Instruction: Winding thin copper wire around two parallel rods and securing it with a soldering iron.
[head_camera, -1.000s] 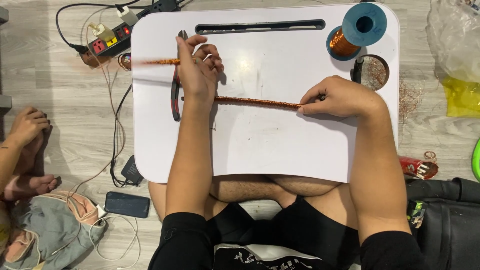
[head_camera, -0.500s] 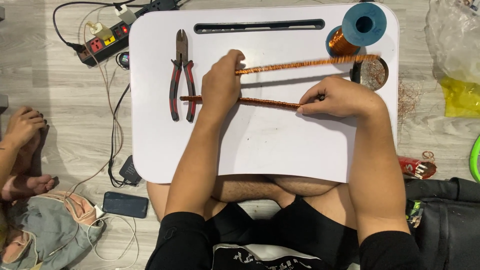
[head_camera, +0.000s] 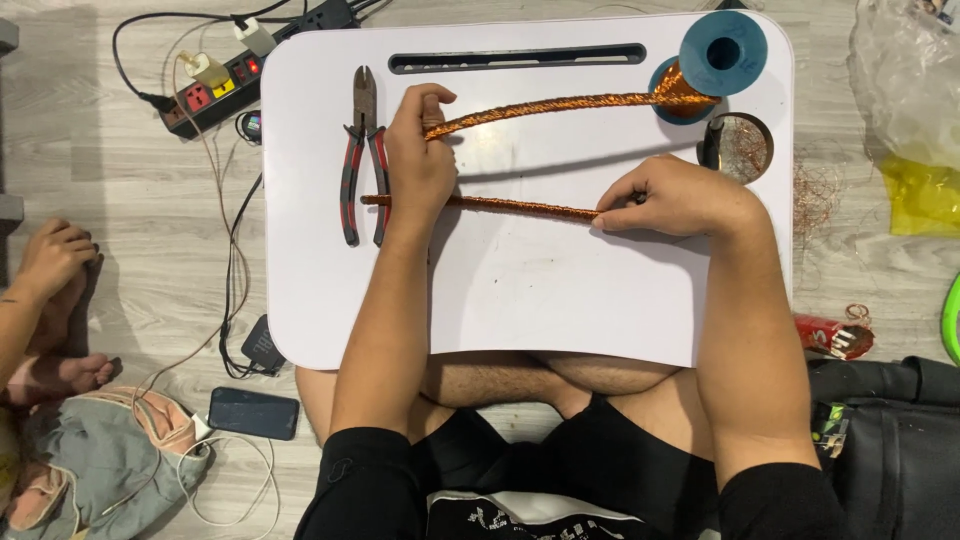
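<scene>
Sitting cross-legged on a pale wood-look floor (head_camera: 150, 300), a person works at a white rounded-corner lap desk (head_camera: 520, 300) seen from above. Nearest the body, the desk's near half is bare, with open room between the forearms. The right hand (head_camera: 670, 195) pinches closed on the right end of a thin straight copper-wrapped rod (head_camera: 500, 206) lying across the desk's middle. The left hand (head_camera: 418, 160) is closed around the end of a thicker twisted copper wire bundle (head_camera: 560, 105), while its heel rests on the rod's left part. Just left of that hand lies one pair of red-and-black-handled cutting pliers (head_camera: 360, 155), close to the desk's left edge.

Farther off, the bundle runs right to a blue plastic spool of copper wire (head_camera: 715, 55) at the far right corner, beside a round cup recess (head_camera: 745, 150) holding wire scraps. A long slot (head_camera: 515, 60) follows the far edge.

Half a second ago the left hand lay flat lower on the rod; it has now lifted toward the bundle. Two copper strands, one spool, one pliers.

Off the desk: a black power strip (head_camera: 230, 75), a dark phone (head_camera: 253, 412).
</scene>
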